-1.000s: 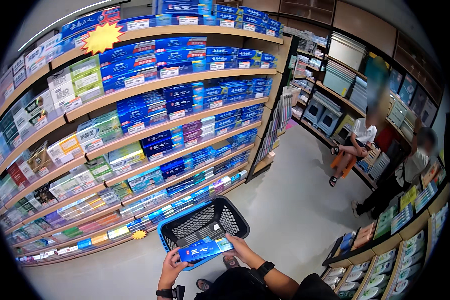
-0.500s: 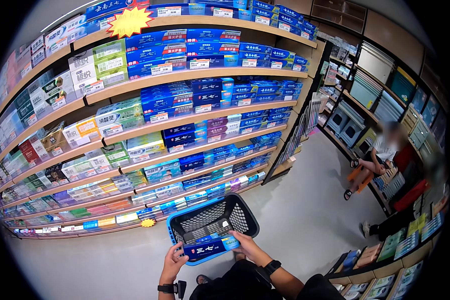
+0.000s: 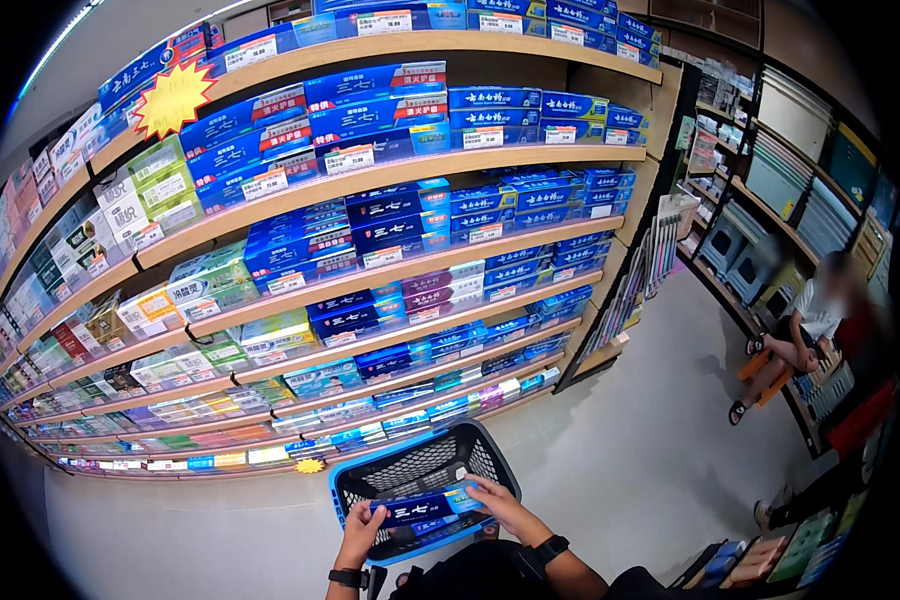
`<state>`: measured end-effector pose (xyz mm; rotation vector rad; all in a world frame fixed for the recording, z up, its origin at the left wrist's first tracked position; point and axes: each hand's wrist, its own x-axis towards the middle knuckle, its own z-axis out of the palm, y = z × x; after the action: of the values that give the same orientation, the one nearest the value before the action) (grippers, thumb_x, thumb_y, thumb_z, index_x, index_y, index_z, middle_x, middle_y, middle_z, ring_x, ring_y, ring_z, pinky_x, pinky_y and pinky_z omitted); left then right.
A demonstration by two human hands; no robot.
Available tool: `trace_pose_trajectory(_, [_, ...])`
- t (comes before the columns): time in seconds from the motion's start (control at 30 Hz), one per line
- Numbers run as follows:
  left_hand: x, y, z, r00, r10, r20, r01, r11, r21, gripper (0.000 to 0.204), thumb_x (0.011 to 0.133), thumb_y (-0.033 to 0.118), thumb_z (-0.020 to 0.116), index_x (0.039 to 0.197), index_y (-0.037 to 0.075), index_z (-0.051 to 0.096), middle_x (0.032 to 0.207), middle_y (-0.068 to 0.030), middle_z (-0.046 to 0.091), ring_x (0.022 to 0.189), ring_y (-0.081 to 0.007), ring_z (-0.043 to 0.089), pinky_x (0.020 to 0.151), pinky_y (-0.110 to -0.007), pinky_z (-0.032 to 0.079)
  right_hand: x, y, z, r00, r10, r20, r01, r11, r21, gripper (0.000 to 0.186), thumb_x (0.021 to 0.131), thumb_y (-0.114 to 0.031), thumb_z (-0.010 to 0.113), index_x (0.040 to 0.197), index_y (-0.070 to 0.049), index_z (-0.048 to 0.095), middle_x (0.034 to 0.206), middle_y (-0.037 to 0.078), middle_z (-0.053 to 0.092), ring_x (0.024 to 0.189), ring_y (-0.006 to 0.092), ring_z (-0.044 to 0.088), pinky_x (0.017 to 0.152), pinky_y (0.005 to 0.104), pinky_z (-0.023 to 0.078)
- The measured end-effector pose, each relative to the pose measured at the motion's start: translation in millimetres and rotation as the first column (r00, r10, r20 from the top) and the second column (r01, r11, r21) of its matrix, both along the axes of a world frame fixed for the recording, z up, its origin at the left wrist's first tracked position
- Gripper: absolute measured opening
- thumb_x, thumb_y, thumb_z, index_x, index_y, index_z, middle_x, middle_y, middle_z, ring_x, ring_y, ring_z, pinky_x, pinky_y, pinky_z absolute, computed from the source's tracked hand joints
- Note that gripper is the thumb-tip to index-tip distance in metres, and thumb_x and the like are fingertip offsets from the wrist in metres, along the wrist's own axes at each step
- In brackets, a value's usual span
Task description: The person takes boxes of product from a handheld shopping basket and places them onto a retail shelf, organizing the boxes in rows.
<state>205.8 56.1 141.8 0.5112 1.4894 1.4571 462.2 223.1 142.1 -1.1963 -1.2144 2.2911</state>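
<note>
A blue toothpaste box (image 3: 425,506) is held level over a shopping basket (image 3: 425,456) with black mesh sides and a blue rim. My left hand (image 3: 361,528) pinches the box's left end. At the other end, my right hand (image 3: 505,505) grips it with fingers over the upper edge. Below the held box, part of another blue box (image 3: 432,525) shows inside the basket. The rest of the basket's bottom is largely hidden by the held box and my hands.
Tall shelves (image 3: 390,176) packed with toothpaste boxes curve across the front and left. Price tags line their edges. Toward the right a person (image 3: 815,318) sits on an orange stool (image 3: 755,372). A low display (image 3: 760,560) stands at the lower right.
My view has shifted, so the shelves look larger and sit further right. The box has moved slightly away from me over the basket, both hands still on it. Blue packaging now shows below it.
</note>
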Motion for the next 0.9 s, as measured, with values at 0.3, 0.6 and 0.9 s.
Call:
trace_pose_trajectory(0.3, [61,116,15,1.0,0.024,-0.017,-0.026,0.996,-0.082,0.033,0.101,0.035,0.057,0.106,0.003,0.054,0.076,-0.004,0.059,0.045,-0.0113,0.051,0.042,-0.024,0.042,54,125,-14,0.988,0.09,-0.125,-0.119,0.961,-0.248,0.051,0.098,-0.038,0.062,0.131,-0.001,0.051,0.123,0.011,0.062,0.109,0.0193,0.063,0.094,0.0346,0.052])
trace_pose_trajectory(0.6, [62,146,42,0.961,-0.273,0.05,0.276,0.96,-0.054,0.057,0.094,0.022,0.069,0.138,0.004,0.037,0.093,-0.008,0.06,0.061,-0.0126,0.06,0.059,-0.026,0.051,35,165,6,0.98,0.031,-0.197,-0.081,0.965,-0.25,0.045,0.097,-0.036,0.063,0.12,0.002,0.056,0.104,0.014,0.069,0.09,0.0211,0.07,0.08,0.0352,0.06])
trace_pose_trajectory(0.9, [29,178,52,0.948,-0.272,-0.164,0.274,0.962,-0.012,0.058,0.088,0.018,0.076,0.135,0.005,0.045,0.111,-0.008,0.057,0.074,-0.0103,0.061,0.06,-0.023,0.052,11,166,13,0.973,-0.094,-0.213,0.074,0.992,-0.098,0.043,0.097,-0.033,0.063,0.125,-0.001,0.055,0.112,0.01,0.066,0.102,0.0193,0.068,0.085,0.036,0.059])
